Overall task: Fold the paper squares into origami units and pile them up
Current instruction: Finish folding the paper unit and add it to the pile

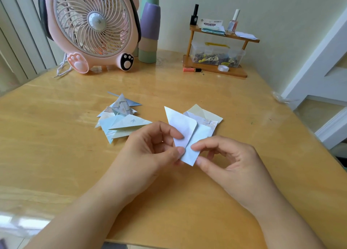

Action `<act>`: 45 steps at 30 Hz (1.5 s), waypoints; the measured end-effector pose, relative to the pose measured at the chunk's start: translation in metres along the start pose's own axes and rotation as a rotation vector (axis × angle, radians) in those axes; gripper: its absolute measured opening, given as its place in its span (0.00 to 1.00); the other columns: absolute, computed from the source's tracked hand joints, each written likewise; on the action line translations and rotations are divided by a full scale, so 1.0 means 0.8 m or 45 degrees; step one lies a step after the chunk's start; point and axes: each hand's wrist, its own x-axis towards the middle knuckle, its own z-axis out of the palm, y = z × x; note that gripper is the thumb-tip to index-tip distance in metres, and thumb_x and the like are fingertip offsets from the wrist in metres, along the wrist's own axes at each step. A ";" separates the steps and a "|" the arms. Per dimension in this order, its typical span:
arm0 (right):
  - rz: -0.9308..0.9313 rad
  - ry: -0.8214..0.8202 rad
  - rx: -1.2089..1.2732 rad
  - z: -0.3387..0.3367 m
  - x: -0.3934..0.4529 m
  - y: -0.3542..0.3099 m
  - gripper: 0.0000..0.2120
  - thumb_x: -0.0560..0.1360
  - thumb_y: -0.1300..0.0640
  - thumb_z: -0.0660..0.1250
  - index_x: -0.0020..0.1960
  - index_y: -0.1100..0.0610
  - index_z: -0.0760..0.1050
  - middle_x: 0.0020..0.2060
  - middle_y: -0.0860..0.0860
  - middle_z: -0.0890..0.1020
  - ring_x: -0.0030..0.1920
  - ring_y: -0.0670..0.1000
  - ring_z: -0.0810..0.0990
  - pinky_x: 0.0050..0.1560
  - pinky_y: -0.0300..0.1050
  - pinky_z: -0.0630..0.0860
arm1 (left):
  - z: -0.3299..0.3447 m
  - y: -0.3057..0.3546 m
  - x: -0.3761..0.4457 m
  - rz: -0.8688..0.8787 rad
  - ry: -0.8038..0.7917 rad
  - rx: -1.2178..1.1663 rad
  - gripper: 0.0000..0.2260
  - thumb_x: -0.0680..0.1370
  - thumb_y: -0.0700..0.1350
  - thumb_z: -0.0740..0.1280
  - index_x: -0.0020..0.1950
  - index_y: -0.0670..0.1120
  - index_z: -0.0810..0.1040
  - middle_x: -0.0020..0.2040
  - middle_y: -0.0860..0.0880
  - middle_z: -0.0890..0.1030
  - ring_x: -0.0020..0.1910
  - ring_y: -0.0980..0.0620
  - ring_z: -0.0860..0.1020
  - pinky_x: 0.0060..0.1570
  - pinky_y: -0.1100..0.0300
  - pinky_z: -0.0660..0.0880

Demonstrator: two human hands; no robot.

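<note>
At far left on the wooden table (56, 136) I see a pile of folded origami units (120, 117). My left hand (150, 151) pinches the left flap of a pale blue paper square (187, 136), lifted just above the table centre; my right hand (225, 160) pinches its lower right edge. Behind it lie unfolded squares (206, 117). The paper looks light, thin and easily creased, so I judge the edges near the fold safest to hold.

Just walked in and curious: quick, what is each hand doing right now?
Left hand: fingers pinch the left side of the pale blue paper, mid-fold.
Right hand: thumb and forefinger pinch the same paper's lower right edge.
</note>
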 end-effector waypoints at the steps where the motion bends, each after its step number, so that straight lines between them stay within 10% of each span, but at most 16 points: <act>1: -0.013 -0.032 0.004 0.002 0.000 0.000 0.09 0.66 0.52 0.71 0.45 0.45 0.80 0.39 0.40 0.82 0.39 0.45 0.78 0.45 0.33 0.72 | -0.001 0.000 0.001 0.002 0.011 -0.023 0.08 0.66 0.37 0.71 0.45 0.39 0.77 0.35 0.43 0.77 0.31 0.50 0.78 0.36 0.62 0.76; 45: 0.327 0.144 0.470 0.010 0.009 -0.012 0.08 0.64 0.54 0.71 0.37 0.59 0.77 0.27 0.49 0.81 0.30 0.44 0.79 0.34 0.33 0.74 | 0.011 0.001 -0.001 -0.071 -0.070 -0.060 0.11 0.66 0.38 0.70 0.48 0.42 0.76 0.33 0.47 0.78 0.35 0.50 0.79 0.42 0.59 0.76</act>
